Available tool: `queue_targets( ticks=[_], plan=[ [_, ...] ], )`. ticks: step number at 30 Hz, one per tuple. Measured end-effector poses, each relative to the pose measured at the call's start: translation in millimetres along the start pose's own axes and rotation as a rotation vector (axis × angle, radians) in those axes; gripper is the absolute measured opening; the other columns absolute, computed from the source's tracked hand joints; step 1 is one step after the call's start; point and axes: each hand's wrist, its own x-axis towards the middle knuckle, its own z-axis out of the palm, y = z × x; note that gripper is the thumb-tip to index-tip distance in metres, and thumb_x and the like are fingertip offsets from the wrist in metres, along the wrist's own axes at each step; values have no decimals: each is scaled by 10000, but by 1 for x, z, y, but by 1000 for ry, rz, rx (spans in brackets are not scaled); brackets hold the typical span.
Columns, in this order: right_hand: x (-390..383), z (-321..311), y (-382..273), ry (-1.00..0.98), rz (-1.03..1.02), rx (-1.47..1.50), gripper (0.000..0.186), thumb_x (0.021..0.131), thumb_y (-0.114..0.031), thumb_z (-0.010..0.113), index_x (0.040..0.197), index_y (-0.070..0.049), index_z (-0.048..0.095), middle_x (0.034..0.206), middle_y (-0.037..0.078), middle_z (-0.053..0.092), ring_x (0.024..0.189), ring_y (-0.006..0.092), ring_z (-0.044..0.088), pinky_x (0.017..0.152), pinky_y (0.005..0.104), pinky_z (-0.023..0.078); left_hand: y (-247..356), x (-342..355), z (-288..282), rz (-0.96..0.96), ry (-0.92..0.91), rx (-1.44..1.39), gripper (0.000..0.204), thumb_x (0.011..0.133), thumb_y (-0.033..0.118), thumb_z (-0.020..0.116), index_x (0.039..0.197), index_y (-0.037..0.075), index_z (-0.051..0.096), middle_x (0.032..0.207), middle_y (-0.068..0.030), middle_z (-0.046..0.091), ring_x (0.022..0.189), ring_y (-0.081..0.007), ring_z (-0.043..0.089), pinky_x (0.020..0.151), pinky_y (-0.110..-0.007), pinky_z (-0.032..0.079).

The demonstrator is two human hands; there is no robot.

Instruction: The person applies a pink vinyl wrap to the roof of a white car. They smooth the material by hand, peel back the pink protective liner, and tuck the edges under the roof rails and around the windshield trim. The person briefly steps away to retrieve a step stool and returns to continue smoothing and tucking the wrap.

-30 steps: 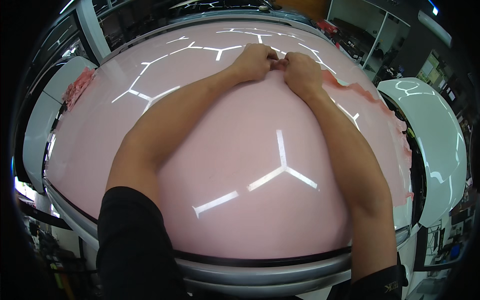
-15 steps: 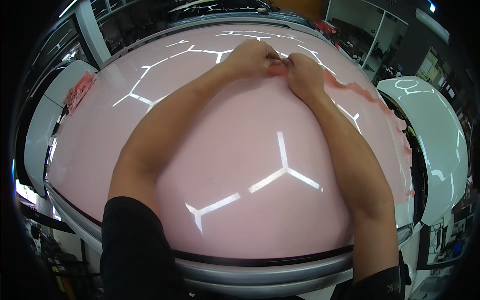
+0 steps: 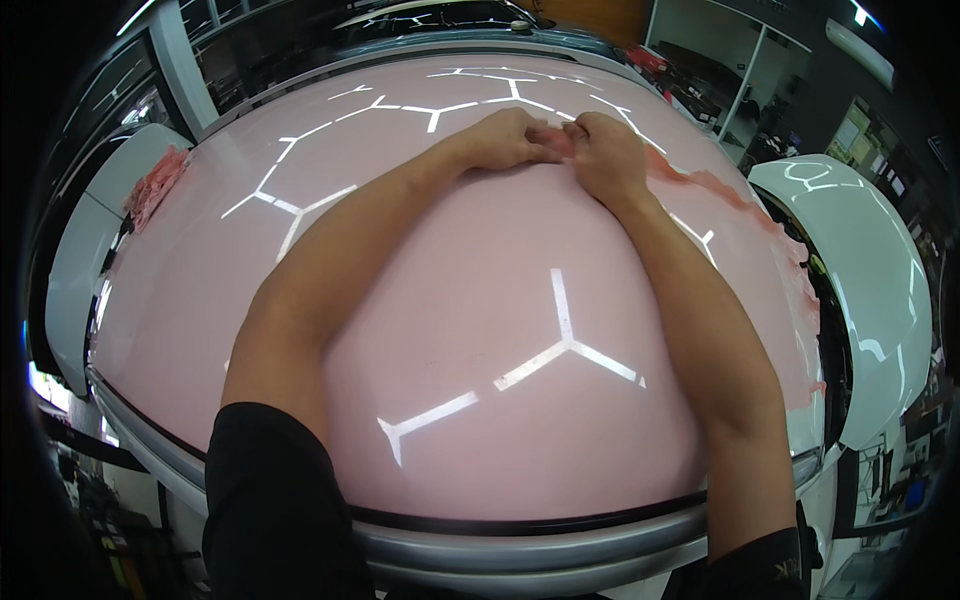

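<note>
A thin pink film covers the car roof point(image 3: 450, 300), glossy under white reflections of ceiling lights. Near the far part of the roof, my two hands meet over a raised, darker pink strip of the film point(image 3: 556, 142). My right hand point(image 3: 608, 150) is closed with its fingertips pinching this strip. To its left, my left hand point(image 3: 505, 140) has its fingers stretched out and apart around the strip's left end; whether they touch it is hard to see. A loosened, wavy film edge point(image 3: 725, 190) runs from my right hand toward the right side of the roof.
Crumpled pink film point(image 3: 157, 188) hangs at the roof's left edge, by an open white car door point(image 3: 75, 265). Another white panel point(image 3: 845, 280) stands out on the right. A silver rail point(image 3: 530, 545) crosses the near edge. Another car point(image 3: 440, 20) is beyond the roof.
My left hand has shifted slightly left and nearer, its curled fingers opening out, so more of the strip shows between the hands. My right hand keeps its pinch almost in place.
</note>
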Motion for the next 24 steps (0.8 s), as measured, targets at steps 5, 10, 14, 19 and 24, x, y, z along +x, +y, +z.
queue_targets(
  ticks=[5, 10, 14, 19, 24],
  plan=[
    [3, -24, 0, -52, -61, 88, 260, 926, -228, 655, 1117, -82, 755, 1202, 190, 696, 1100, 449, 638, 963, 495, 505, 12, -9, 11, -28, 151, -87, 356, 982, 347, 669, 1186, 72, 766, 1057, -203, 764, 960, -318, 731, 896, -395, 534],
    [5, -31, 7, -147, -26, 15, 389, 890, -143, 648, 1270, -98, 718, 1310, 236, 656, 1236, 447, 594, 1060, 466, 479, 16, -11, 18, -25, 196, -102, 348, 983, 317, 670, 1183, 46, 756, 1053, -224, 754, 945, -341, 727, 893, -399, 533],
    [-4, -23, 19, -359, -51, 41, 409, 831, -21, 555, 1198, -42, 736, 1088, 266, 720, 1069, 415, 678, 971, 454, 517, 13, -17, 22, -18, 241, -106, 316, 978, 273, 669, 1166, 35, 757, 1053, -235, 744, 954, -373, 717, 894, -413, 533],
    [-14, -12, 35, -208, -136, 30, 286, 812, -21, 562, 1010, -20, 768, 916, 261, 717, 897, 456, 677, 853, 510, 525, 15, -19, 27, 170, 239, 100, 263, 962, 192, 650, 1149, 46, 764, 1017, -243, 726, 936, -402, 692, 883, -438, 534],
    [-19, -25, 5, -249, -15, 43, 284, 806, -6, 550, 987, -18, 769, 886, 269, 707, 875, 461, 669, 844, 514, 520, 20, -32, 21, 195, 261, 236, 260, 915, 124, 639, 1125, 46, 772, 953, -223, 731, 864, -410, 689, 848, -475, 537]
  ],
)
